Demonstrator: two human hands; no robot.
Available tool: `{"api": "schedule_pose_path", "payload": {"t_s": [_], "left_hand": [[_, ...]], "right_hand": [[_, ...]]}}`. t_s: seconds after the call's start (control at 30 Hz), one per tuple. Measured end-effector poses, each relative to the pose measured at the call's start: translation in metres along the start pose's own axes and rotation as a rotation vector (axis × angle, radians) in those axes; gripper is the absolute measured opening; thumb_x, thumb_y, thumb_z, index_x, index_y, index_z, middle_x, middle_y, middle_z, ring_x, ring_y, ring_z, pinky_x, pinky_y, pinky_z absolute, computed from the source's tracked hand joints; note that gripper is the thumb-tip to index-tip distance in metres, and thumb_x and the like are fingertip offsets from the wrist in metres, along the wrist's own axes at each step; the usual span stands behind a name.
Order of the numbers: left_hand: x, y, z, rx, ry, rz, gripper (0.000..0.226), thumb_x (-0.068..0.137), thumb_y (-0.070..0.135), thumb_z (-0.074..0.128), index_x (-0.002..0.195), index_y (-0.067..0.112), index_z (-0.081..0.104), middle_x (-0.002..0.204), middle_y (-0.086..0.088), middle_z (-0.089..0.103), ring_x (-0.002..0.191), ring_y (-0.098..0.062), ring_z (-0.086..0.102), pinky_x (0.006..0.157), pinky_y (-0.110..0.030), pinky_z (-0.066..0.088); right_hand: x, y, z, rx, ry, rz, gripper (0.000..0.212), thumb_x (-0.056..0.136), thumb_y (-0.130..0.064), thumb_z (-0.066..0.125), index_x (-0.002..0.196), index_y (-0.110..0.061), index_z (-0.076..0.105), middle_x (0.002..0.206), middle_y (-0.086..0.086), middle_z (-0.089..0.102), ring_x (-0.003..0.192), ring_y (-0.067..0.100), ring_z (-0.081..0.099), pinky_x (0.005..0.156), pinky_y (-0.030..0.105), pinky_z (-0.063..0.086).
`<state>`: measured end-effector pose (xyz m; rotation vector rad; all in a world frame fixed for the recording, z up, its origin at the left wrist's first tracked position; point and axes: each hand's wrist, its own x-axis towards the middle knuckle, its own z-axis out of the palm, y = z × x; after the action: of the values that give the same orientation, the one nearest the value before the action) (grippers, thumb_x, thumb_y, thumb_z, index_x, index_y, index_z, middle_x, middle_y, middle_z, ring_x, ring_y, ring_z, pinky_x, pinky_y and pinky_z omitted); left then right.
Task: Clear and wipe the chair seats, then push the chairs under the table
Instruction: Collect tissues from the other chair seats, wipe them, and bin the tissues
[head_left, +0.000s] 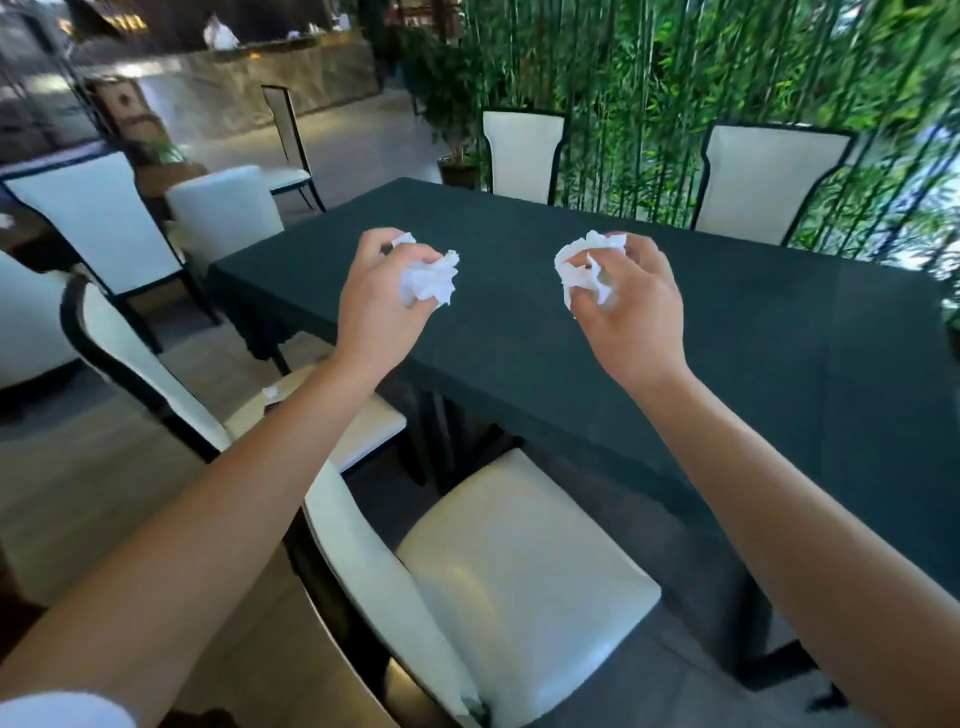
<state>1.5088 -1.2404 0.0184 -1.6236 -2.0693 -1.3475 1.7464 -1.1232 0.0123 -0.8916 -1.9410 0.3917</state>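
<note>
While a small paper scrap (271, 392) is lying on the farther chair seat (363, 415) left of the worktop (675, 322), the left hand (379, 306) is clutching one crumpled tissue (428, 280) over the worktop. The right hand (631, 312) is gripping another tissue (584, 270) above it; both wads are probably best dropped together, clear of the near chair seat (524, 571).

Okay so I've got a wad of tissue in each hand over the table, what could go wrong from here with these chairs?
1. Both hands are full: the left hand and right hand each hold a crumpled tissue, so pushing a chair now would likely be awkward.
2. A small white scrap lies on the far chair seat; it is easy to miss before tucking that chair in.
3. A loose grip may drop tissue onto the near chair seat.
</note>
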Motion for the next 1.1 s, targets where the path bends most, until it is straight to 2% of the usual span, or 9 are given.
{"api": "schedule_pose_path", "payload": {"t_s": [0.27, 0.47, 0.63, 0.73, 0.77, 0.83, 0.9, 1.0, 1.1], "left_hand": [[0.020, 0.009, 0.040, -0.037, -0.170, 0.067, 0.027, 0.084, 0.016, 0.078, 0.108, 0.026, 0.071, 0.122, 0.018, 0.041, 0.105, -0.005, 0.052, 0.076, -0.051, 0.061], [0.043, -0.015, 0.071, -0.158, -0.279, 0.157, 0.029, 0.083, 0.016, 0.079, 0.106, 0.031, 0.070, 0.124, 0.019, 0.040, 0.112, -0.005, 0.055, 0.074, -0.049, 0.061], [0.059, -0.054, 0.088, -0.305, -0.297, 0.090, 0.037, 0.083, 0.007, 0.076, 0.104, 0.037, 0.071, 0.125, 0.014, 0.043, 0.113, -0.016, 0.057, 0.053, -0.022, 0.059], [0.061, -0.077, 0.096, -0.319, -0.310, 0.127, 0.035, 0.082, 0.003, 0.075, 0.108, 0.026, 0.073, 0.126, 0.011, 0.043, 0.111, -0.013, 0.053, 0.055, -0.013, 0.055], [0.062, -0.081, 0.097, -0.320, -0.320, 0.139, 0.035, 0.081, 0.002, 0.074, 0.109, 0.024, 0.073, 0.127, 0.010, 0.043, 0.111, -0.010, 0.051, 0.060, -0.016, 0.056], [0.066, -0.088, 0.097, -0.336, -0.332, 0.127, 0.036, 0.080, 0.003, 0.073, 0.110, 0.021, 0.072, 0.128, 0.009, 0.043, 0.110, -0.006, 0.048, 0.076, -0.037, 0.060], [0.069, -0.095, 0.096, -0.355, -0.305, 0.128, 0.037, 0.078, 0.003, 0.073, 0.111, 0.018, 0.072, 0.131, 0.003, 0.046, 0.112, -0.009, 0.049, 0.086, -0.044, 0.058], [0.067, -0.099, 0.093, -0.351, -0.300, 0.152, 0.036, 0.078, 0.002, 0.077, 0.111, 0.015, 0.073, 0.134, -0.008, 0.050, 0.116, -0.019, 0.054, 0.083, -0.047, 0.059], [0.062, -0.104, 0.089, -0.325, -0.288, 0.113, 0.029, 0.082, 0.012, 0.079, 0.110, 0.015, 0.073, 0.131, -0.007, 0.051, 0.116, -0.021, 0.056, 0.074, -0.049, 0.060]], "right_hand": [[-0.033, 0.032, -0.006, -0.086, -0.009, 0.030, 0.028, 0.090, -0.017, 0.067, 0.116, -0.022, 0.072, 0.133, 0.000, 0.058, 0.118, 0.026, 0.052, 0.079, 0.033, 0.047], [-0.034, 0.024, -0.001, -0.196, 0.062, 0.103, 0.030, 0.088, -0.016, 0.063, 0.115, -0.027, 0.072, 0.135, -0.001, 0.056, 0.122, 0.026, 0.050, 0.082, 0.035, 0.051], [-0.041, 0.001, 0.018, -0.249, 0.140, 0.182, 0.026, 0.091, -0.016, 0.064, 0.114, -0.024, 0.072, 0.133, -0.003, 0.058, 0.119, 0.021, 0.052, 0.085, 0.025, 0.039], [-0.047, -0.006, 0.033, -0.319, 0.133, 0.224, 0.026, 0.092, -0.020, 0.064, 0.116, -0.022, 0.072, 0.132, -0.001, 0.058, 0.120, 0.022, 0.051, 0.086, 0.022, 0.035], [-0.046, -0.008, 0.038, -0.342, 0.122, 0.246, 0.026, 0.092, -0.020, 0.064, 0.117, -0.022, 0.072, 0.132, -0.001, 0.058, 0.120, 0.022, 0.051, 0.086, 0.022, 0.035], [-0.042, -0.014, 0.048, -0.367, 0.100, 0.280, 0.027, 0.091, -0.019, 0.065, 0.117, -0.020, 0.072, 0.131, 0.000, 0.059, 0.119, 0.023, 0.052, 0.084, 0.022, 0.035], [-0.038, -0.019, 0.059, -0.374, 0.061, 0.275, 0.026, 0.091, -0.018, 0.066, 0.116, -0.020, 0.072, 0.130, 0.000, 0.059, 0.119, 0.023, 0.052, 0.084, 0.023, 0.035], [-0.037, -0.019, 0.068, -0.370, 0.005, 0.247, 0.026, 0.091, -0.019, 0.066, 0.116, -0.025, 0.072, 0.130, -0.004, 0.058, 0.120, 0.019, 0.051, 0.086, 0.025, 0.040], [-0.034, -0.013, 0.076, -0.330, -0.008, 0.234, 0.027, 0.090, -0.020, 0.067, 0.117, -0.024, 0.072, 0.129, -0.002, 0.059, 0.118, 0.022, 0.053, 0.086, 0.025, 0.039]]}}
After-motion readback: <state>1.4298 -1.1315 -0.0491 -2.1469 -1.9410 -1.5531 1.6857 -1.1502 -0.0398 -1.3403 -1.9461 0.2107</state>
